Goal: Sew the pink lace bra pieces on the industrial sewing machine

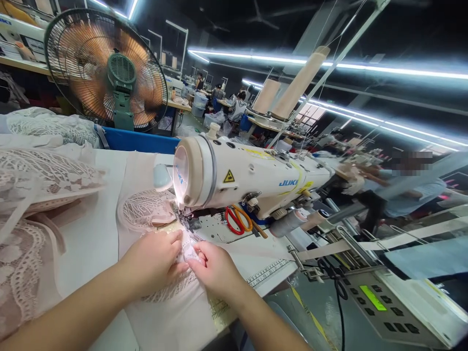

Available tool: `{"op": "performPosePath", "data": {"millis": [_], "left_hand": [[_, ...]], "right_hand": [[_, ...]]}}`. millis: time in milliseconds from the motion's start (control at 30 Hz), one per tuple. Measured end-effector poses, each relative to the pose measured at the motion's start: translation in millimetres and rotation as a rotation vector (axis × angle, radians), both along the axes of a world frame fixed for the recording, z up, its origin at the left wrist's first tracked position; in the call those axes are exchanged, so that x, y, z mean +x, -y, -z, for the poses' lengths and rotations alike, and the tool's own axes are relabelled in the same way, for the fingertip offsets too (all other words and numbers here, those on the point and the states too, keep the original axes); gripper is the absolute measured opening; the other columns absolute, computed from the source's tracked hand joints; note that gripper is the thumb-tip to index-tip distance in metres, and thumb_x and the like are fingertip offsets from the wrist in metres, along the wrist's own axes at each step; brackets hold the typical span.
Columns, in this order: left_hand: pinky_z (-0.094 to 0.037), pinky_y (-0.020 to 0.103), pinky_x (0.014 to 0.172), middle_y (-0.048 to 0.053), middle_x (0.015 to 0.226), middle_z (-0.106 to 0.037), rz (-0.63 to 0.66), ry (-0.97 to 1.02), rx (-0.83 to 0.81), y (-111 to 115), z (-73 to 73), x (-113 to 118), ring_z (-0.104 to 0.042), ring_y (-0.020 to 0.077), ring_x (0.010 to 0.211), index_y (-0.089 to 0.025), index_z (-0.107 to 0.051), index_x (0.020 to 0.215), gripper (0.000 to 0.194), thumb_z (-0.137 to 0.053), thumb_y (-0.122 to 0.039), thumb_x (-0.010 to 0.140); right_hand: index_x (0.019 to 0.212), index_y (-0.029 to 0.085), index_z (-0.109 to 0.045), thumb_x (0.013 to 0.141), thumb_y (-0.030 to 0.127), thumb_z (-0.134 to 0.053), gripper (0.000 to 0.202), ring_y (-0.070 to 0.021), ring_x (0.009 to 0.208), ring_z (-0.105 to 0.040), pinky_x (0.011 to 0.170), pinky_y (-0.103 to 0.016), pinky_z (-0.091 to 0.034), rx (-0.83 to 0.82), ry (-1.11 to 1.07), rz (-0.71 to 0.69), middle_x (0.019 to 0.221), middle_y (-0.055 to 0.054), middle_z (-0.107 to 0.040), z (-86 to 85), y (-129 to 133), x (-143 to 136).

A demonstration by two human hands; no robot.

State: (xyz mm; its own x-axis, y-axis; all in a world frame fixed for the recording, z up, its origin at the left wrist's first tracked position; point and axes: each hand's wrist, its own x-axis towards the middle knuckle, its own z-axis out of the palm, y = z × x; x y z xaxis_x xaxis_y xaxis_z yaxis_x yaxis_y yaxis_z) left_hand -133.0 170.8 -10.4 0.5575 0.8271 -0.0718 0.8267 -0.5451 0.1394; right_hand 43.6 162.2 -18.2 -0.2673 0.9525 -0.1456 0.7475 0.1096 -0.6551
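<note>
A white sewing machine [237, 170] stands across the table, its lamp lighting the needle area. Under its presser foot runs a pale pink lace bra piece [146, 209], with a lace cup on the far side. My left hand [155, 258] rests on the fabric just in front of the needle, fingers curled over the lace edge. Close beside it, my right hand [215, 268] pinches the lace edge between thumb and fingers. The needle tip itself is too small to make out.
Red-and-orange-handled scissors [237, 219] and a grey thread cone [288, 223] lie by the machine. Lace pieces [25, 263] pile up at left. A fan [106, 73] stands behind. At right are a control box [387, 307] and a blurred person [413, 190].
</note>
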Motion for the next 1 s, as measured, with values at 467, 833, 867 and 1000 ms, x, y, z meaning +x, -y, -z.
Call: {"op": "performPosePath", "data": {"millis": [467,833,867,1000], "left_hand": [[-0.056,0.048,0.069,0.014,0.142,-0.048,-0.03,0.002,-0.089,5.6,1.1,1.7,-0.069,0.0322,0.086,-0.015,-0.062,0.114,0.037,-0.054,-0.037,0.084],[-0.058,0.048,0.067,0.011,0.151,-0.034,-0.085,-0.056,-0.109,9.2,-0.4,8.2,-0.069,0.0337,0.086,-0.018,-0.05,0.137,0.055,-0.051,-0.037,0.085],[-0.058,0.047,0.066,0.01,0.151,-0.035,-0.078,-0.05,-0.112,8.6,-0.6,7.7,-0.069,0.0335,0.086,-0.018,-0.05,0.136,0.055,-0.051,-0.038,0.085],[-0.057,0.047,0.064,0.009,0.151,-0.036,-0.05,-0.004,-0.121,6.4,-0.5,5.0,-0.069,0.0329,0.085,-0.02,-0.054,0.13,0.05,-0.051,-0.04,0.084]], "right_hand": [[0.108,0.014,-0.061,0.085,0.022,-0.041,0.031,-0.0217,0.074,-0.061,0.06,-0.029,-0.036,0.139,0.277,-0.15,0.084,-0.009,-0.067,0.3,4.5,-1.2],[0.141,0.016,-0.043,0.086,0.022,-0.039,0.055,-0.0281,0.098,-0.064,0.074,-0.034,-0.047,0.091,0.424,-0.234,0.111,-0.012,-0.068,-3.9,3.9,-6.7],[0.142,0.016,-0.042,0.085,0.022,-0.04,0.057,-0.0281,0.097,-0.065,0.073,-0.034,-0.048,0.078,0.454,-0.243,0.109,-0.012,-0.069,-5.3,3.5,-8.2],[0.144,0.017,-0.038,0.082,0.022,-0.047,0.063,-0.0282,0.091,-0.066,0.066,-0.033,-0.047,0.058,0.544,-0.276,0.101,-0.011,-0.07,-10.1,1.4,-13.4]]}}
